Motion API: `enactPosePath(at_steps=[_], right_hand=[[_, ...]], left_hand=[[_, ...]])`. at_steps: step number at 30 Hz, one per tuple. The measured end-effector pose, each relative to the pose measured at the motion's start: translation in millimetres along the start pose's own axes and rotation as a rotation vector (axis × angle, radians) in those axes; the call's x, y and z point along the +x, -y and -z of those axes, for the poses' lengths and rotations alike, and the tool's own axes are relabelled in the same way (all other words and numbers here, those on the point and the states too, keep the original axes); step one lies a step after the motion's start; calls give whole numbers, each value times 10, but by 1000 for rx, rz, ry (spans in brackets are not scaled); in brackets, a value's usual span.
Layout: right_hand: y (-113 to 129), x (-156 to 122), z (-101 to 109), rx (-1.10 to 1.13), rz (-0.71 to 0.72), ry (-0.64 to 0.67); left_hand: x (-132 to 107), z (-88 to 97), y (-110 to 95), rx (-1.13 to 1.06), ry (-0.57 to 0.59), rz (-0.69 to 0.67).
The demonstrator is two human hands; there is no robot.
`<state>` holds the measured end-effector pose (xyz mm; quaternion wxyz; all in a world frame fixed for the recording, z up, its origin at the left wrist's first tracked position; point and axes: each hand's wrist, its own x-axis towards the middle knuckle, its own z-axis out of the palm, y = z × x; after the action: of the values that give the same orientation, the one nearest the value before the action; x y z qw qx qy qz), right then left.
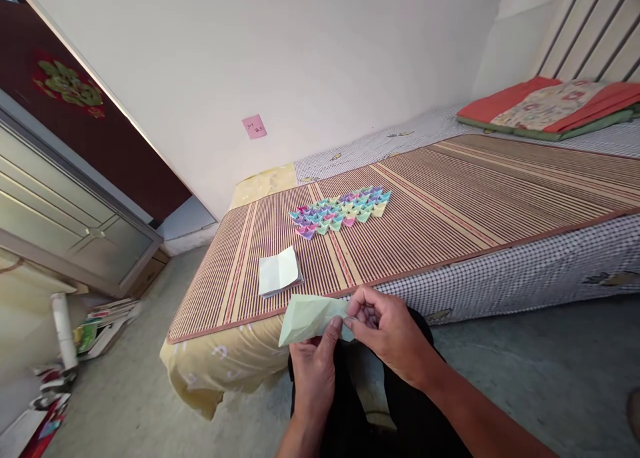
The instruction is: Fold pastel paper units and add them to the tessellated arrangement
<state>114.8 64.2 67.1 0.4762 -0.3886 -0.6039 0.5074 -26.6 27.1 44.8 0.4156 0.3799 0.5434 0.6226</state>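
Note:
A creased sheet of pale green paper (pixel 309 318) is held between my two hands, just in front of the bed's near edge. My left hand (pixel 316 368) pinches it from below, thumb on top. At the paper's right end, the fingertips of my right hand (pixel 383 325) are closed on it. Just beyond lies a stack of pale square paper (pixel 279 271), its top sheet showing a crease. Farther back on the mat, several small folded paper boats (pixel 340 211) in pink, purple, blue, green and yellow stand in close rows.
A striped bamboo mat (pixel 415 225) covers the bed. Folded red and green bedding (pixel 555 108) lies at the far right. A pink note (pixel 255 127) is stuck on the wall. Books and papers (pixel 103 325) are piled on the floor at left, near a glazed door (pixel 75 225).

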Motion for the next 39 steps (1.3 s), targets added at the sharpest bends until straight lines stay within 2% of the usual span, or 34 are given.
enactPosePath(at_steps=[7, 15, 22, 29, 34, 39], right_hand=[[-34, -9, -5, -111, 109, -51], [-57, -28, -8, -145, 83, -46], [-79, -30, 14, -281, 223, -70], [-85, -16, 33, -258, 164, -82], [-85, 0, 39, -172, 143, -85], [-94, -2, 75, -218, 153, -121]], left_hand=[[-11, 30, 32, 73, 5, 39], [12, -10, 17, -58, -9, 14], [34, 28, 127, -143, -11, 55], [35, -20, 62, -381, 92, 169], [11, -15, 51, -479, 64, 222], [10, -8, 29, -489, 3, 241]])
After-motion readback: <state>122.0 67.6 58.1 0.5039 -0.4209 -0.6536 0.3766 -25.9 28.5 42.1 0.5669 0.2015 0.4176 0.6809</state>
